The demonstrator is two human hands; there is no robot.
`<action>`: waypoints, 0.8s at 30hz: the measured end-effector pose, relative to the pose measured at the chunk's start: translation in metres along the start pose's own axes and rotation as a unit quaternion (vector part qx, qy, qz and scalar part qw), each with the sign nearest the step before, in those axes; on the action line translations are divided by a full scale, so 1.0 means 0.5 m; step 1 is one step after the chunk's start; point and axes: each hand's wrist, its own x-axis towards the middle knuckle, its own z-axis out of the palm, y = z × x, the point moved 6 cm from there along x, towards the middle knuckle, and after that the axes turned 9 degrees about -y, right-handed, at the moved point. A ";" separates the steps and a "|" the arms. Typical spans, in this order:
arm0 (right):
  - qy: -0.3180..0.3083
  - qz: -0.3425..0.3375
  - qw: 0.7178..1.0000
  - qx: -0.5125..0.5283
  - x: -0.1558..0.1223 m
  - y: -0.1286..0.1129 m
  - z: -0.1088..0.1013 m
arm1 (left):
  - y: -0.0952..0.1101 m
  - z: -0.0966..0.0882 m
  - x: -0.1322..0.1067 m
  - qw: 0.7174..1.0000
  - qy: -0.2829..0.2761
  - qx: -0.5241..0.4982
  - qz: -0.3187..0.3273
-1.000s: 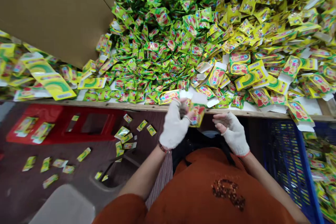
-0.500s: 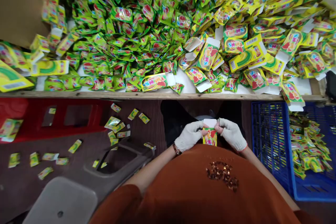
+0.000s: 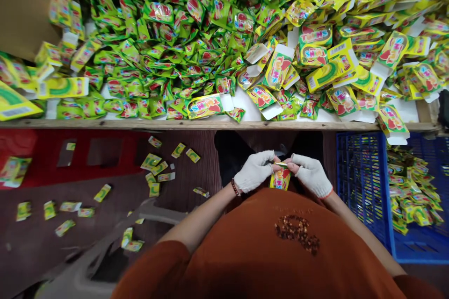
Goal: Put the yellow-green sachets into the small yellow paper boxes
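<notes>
Both my hands wear white knit gloves and meet close to my body, below the table edge. My left hand (image 3: 253, 171) and my right hand (image 3: 310, 174) pinch a small yellow-green carton (image 3: 280, 178) from either side, fingers closed on its top end. The carton stands roughly upright between them. On the table (image 3: 210, 124) above lies a huge heap of green sachets (image 3: 175, 46), and flat and half-folded yellow cartons (image 3: 326, 70) are piled to the right.
A blue plastic crate (image 3: 365, 187) with packed cartons stands at my right. A red stool (image 3: 52, 159) is at the left under the table. Several loose sachets (image 3: 157, 168) litter the dark floor. A brown cardboard box (image 3: 24, 4) sits at the top left.
My hands came down from the table edge to my lap with the carton; the white top flap that stood open half a second ago is now folded down.
</notes>
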 end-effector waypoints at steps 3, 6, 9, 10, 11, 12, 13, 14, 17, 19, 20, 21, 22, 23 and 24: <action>0.003 0.017 0.999 0.028 0.005 -0.007 0.001 | 0.018 -0.009 0.003 0.999 0.000 0.034 0.022; 0.012 0.034 0.998 0.058 0.011 -0.008 0.004 | 0.028 -0.014 0.005 0.999 -0.023 0.037 0.018; -0.004 0.058 0.995 0.078 0.012 -0.003 0.011 | 0.019 -0.016 0.002 1.000 -0.029 0.006 -0.006; -0.011 0.064 0.995 0.082 0.010 -0.001 0.012 | 0.015 -0.016 -0.001 1.000 -0.026 -0.003 -0.011; -0.016 0.064 0.995 0.080 0.008 0.000 0.012 | 0.011 -0.016 -0.005 1.000 -0.022 -0.005 -0.011; -0.021 0.059 0.996 0.070 0.004 -0.001 0.010 | 0.008 -0.015 -0.010 1.000 -0.017 -0.002 -0.007; -0.023 0.049 0.997 0.054 -0.001 -0.002 0.007 | 0.005 -0.014 -0.016 1.000 -0.012 0.005 0.001; -0.027 0.031 0.999 0.033 -0.007 -0.004 0.003 | 0.004 -0.014 -0.022 1.000 -0.005 0.012 0.018; -0.056 -0.059 0.997 -0.016 -0.026 -0.013 -0.001 | 0.007 -0.009 -0.045 0.991 0.016 0.054 0.120; -0.076 -0.108 0.991 -0.032 -0.034 -0.012 0.007 | 0.005 0.000 -0.058 0.978 0.029 0.091 0.186; -0.077 -0.115 0.990 -0.039 -0.034 -0.007 0.013 | 0.001 0.005 -0.062 0.973 0.038 0.108 0.201; -0.069 -0.106 0.991 -0.046 -0.033 0.000 0.018 | -0.004 0.009 -0.063 0.971 0.044 0.120 0.203; -0.053 -0.087 0.994 -0.049 -0.030 0.009 0.022 | -0.007 0.012 -0.062 0.970 0.049 0.131 0.201; -0.035 -0.061 0.997 -0.042 -0.027 0.019 0.022 | -0.006 0.012 -0.059 0.967 0.051 0.148 0.202; -0.017 -0.031 0.999 -0.024 -0.026 0.029 0.018 | 0.004 0.007 -0.056 0.959 0.054 0.176 0.214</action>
